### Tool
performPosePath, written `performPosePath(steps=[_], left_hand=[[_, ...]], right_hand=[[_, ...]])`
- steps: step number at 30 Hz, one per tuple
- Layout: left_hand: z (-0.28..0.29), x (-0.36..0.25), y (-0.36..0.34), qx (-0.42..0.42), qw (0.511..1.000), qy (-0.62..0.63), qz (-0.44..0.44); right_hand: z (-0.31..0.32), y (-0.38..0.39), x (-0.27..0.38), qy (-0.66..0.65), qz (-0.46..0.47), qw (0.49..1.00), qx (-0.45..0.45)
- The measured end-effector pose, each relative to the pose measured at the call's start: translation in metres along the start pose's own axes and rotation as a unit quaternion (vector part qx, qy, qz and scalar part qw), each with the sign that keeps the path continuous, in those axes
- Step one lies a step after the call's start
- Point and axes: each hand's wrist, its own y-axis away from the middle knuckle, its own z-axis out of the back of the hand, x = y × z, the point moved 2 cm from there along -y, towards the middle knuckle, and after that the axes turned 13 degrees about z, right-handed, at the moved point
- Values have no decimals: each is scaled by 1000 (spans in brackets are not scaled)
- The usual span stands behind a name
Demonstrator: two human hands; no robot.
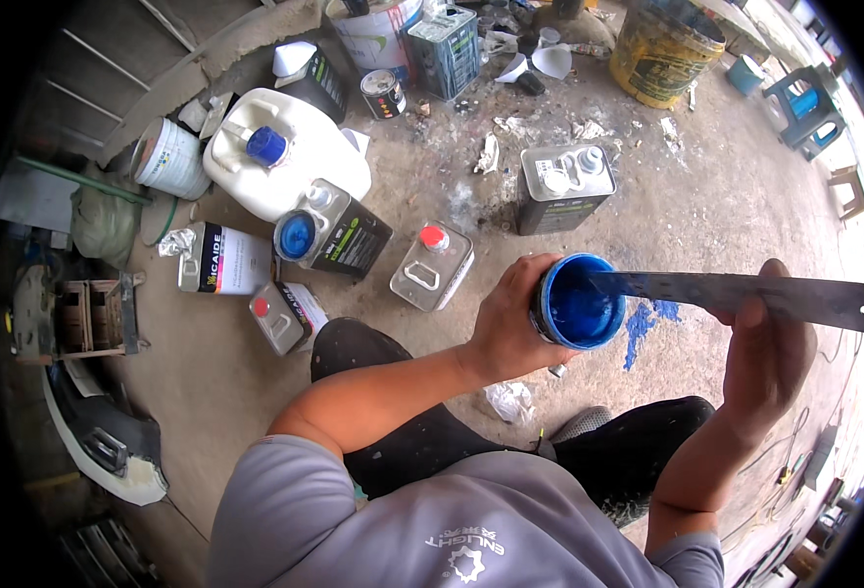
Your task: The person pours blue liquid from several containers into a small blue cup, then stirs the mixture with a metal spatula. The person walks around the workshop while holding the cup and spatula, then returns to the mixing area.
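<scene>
My left hand [512, 318] is wrapped round a small can of blue paint [579, 316], its open top facing up. A long dark metal ruler [687, 286] with a hole at its outer end reaches into the can, and its inner end dips into the paint. Pinched between the thumb and fingers of my right hand [773, 353], the ruler lies nearly level, to the right of the can. Where the ruler enters the paint, its tip is hidden. Blue paint splashes [643, 328] mark the floor just right of the can.
Before me stand a metal can with a red cap [434, 260], a grey rectangular can [567, 191] and a white jug [290, 162]. A blue-filled cup [298, 235] rests by a dark can. Farther off are a yellow bucket [662, 59] and a stool [806, 108]. Crumpled paper [510, 404] lies near my foot.
</scene>
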Motion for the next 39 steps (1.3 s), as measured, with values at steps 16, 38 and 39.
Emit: performPosePath(steps=[16, 38, 39], left_hand=[[0, -2, 0, -7, 1000, 15, 1], [6, -9, -3, -15, 1000, -14, -6], [5, -8, -4, -13, 1000, -16, -7]], right_hand=[[-3, 6, 4, 55, 62, 995, 59], [-17, 7, 16, -16, 44, 998, -50], [-19, 3, 11, -25, 49, 997, -54]])
